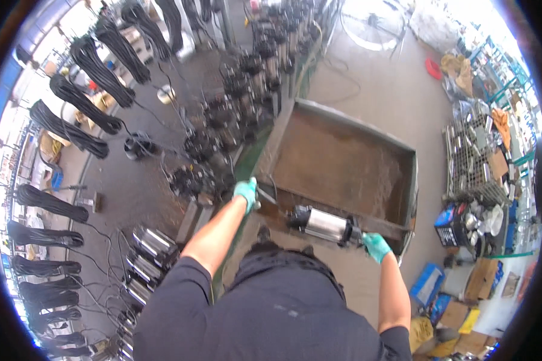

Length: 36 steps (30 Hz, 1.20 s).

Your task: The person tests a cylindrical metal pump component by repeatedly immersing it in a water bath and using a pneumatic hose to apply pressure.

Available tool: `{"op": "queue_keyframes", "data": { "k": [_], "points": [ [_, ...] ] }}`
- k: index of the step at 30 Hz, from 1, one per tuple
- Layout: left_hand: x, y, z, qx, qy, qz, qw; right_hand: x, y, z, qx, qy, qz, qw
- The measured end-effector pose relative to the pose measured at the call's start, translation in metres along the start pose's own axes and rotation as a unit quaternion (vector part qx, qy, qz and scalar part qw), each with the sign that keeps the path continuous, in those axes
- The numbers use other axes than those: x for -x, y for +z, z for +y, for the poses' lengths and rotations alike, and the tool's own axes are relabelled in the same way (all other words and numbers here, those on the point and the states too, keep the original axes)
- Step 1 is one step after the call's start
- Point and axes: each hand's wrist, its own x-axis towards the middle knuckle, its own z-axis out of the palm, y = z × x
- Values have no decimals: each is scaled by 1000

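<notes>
A submersible pump (326, 225) with a silver cylinder body and black ends lies level along the near rim of a metal tank (337, 111). My right hand (376, 245), in a green glove, is closed around the pump's right end. My left hand (246, 194), gloved likewise, is closed near the tank's left corner. From it a thin grey rod (267, 197) points toward the pump's left end; its exact kind is too small to tell. The tank's inside looks brown and wet.
Rows of black and silver pumps (238, 84) stand left of the tank, with more silver pumps (140, 265) nearer me. Black cable coils (102, 72) hang at the far left. On the right are a wire basket (473, 150) of metal parts and blue boxes (427, 283).
</notes>
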Motion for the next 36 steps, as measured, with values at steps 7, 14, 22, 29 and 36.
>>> {"op": "queue_keyframes", "data": {
  "k": [7,14,22,29,36],
  "points": [
    [-1,-7,-15,-20,-47,41,998,31,13,-34,-147,26,48,988],
    [-1,-18,-26,-305,400,176,846,3,9,-8,-360,30,23,932],
    [12,7,26,-534,527,0,661,-15,-11,-14,-228,-33,33,973],
    [61,9,44,-708,520,30,477,1,-15,15,-389,28,101,915],
    [140,12,27,-666,320,-110,665,52,-5,60,-625,-40,289,724]
  ]
}}
